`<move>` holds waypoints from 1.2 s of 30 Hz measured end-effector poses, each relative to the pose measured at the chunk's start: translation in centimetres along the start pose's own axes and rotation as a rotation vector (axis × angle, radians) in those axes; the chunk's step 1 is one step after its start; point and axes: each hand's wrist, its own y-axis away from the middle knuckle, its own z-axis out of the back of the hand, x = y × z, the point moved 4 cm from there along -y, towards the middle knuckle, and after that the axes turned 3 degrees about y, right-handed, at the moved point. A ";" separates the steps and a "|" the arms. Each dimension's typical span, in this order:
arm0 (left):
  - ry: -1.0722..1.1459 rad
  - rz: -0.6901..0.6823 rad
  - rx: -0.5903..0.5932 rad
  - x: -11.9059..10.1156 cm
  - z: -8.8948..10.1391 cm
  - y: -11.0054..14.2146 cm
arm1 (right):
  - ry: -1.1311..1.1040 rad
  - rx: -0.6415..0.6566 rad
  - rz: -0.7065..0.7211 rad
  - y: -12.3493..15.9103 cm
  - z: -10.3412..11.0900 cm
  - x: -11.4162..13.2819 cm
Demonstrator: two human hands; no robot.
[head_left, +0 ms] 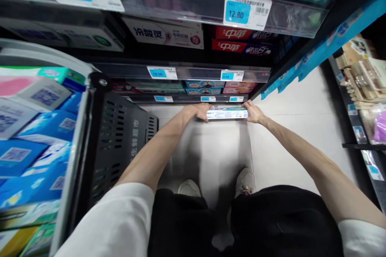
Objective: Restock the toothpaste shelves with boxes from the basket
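Observation:
Between my two hands is a white and teal toothpaste box point(226, 113), held level just in front of the lowest shelf, above the floor. My left hand point(200, 110) grips its left end, fingers closed round it. At the right end, my right hand point(253, 111) is closed on the same box. Whether it is one box or a small stack I cannot tell. Behind it, the bottom shelf bears blue toothpaste boxes point(205, 87) and pink boxes point(239, 87).
A grey shopping basket point(116, 136) on my left is heaped with blue toothpaste boxes point(57, 118). Red boxes point(230, 45) lie on a higher shelf with price tags point(247, 11) on its edge. Another rack point(363, 144) stands right. My shoes point(245, 182) are on the tiled floor point(280, 140).

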 end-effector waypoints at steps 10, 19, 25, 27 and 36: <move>0.094 0.034 -0.033 0.5 1.0 0.8 | -0.091 -0.068 -0.015 -0.1 0.6 0.3; -0.003 -0.068 -0.192 1.3 1.0 0.0 | -0.241 0.024 -0.118 -0.4 -0.6 -0.4; -0.009 -0.069 -0.229 1.4 1.0 0.0 | -0.191 0.060 -0.110 -0.7 -0.5 -0.2; -0.013 -0.073 -0.230 1.1 1.1 0.0 | -0.150 0.060 -0.094 -0.7 -0.3 0.0; -0.036 -0.048 -0.123 0.6 0.7 0.2 | -0.010 0.025 -0.033 -0.5 0.4 0.3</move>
